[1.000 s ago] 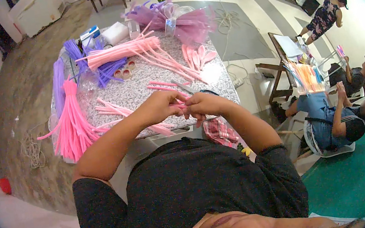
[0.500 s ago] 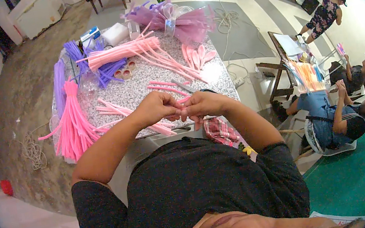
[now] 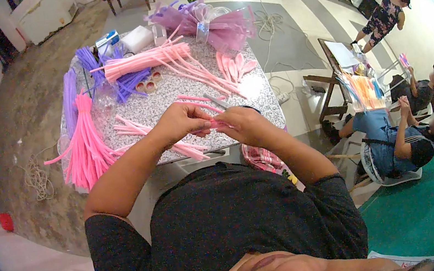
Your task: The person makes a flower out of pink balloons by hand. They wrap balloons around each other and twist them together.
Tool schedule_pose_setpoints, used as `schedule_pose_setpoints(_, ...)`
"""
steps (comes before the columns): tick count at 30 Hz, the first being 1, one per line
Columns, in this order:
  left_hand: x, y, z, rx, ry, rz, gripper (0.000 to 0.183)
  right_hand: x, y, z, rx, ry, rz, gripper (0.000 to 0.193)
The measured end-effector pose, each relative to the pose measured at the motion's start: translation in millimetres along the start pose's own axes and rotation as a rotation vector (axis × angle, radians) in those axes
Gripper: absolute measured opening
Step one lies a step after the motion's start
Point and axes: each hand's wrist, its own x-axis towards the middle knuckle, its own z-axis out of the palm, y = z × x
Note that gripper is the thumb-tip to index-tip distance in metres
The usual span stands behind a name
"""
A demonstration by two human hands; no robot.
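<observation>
My left hand [image 3: 181, 121] and my right hand [image 3: 243, 123] meet over the near edge of a speckled grey table [image 3: 172, 92]. Both pinch a thin pink strip [image 3: 214, 125] between their fingertips. Just beyond the hands lie loose pink strips [image 3: 133, 130] and several pink petal shapes [image 3: 235, 66]. A dark slim tool [image 3: 216, 101] rests on the table right behind my fingers.
A bundle of hot-pink strips [image 3: 85, 148] hangs off the table's left edge, beside purple ones [image 3: 70, 95]. A long pale-pink bundle [image 3: 140, 63] and purple tulle [image 3: 212, 22] lie farther back. People sit at the right [image 3: 395, 138]; one stands at the far right [image 3: 383, 18].
My hands have stayed together at the table's near edge, shifting only slightly while working the pink strip. The things on the table have not moved.
</observation>
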Motion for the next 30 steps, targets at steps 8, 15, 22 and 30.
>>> schedule_pose_setpoints(8, 1, -3, 4, 0.064, -0.019, 0.061, 0.018, -3, 8, 4, -0.109, 0.049, -0.122, 0.015)
schedule_pose_setpoints(15, 6, -9, 5, -0.024, -0.084, 0.083, 0.02, -8, 9, 9, -0.117, 0.119, -0.081, 0.013)
schedule_pose_setpoints(22, 3, -4, 4, 0.109, -0.041, -0.007, 0.022, -7, 7, 9, -0.175, 0.119, -0.076, 0.012)
schedule_pose_setpoints(30, -4, -9, 11, 0.168, 0.069, 0.062, 0.022, -7, 4, 11, -0.197, 0.124, -0.086, 0.012)
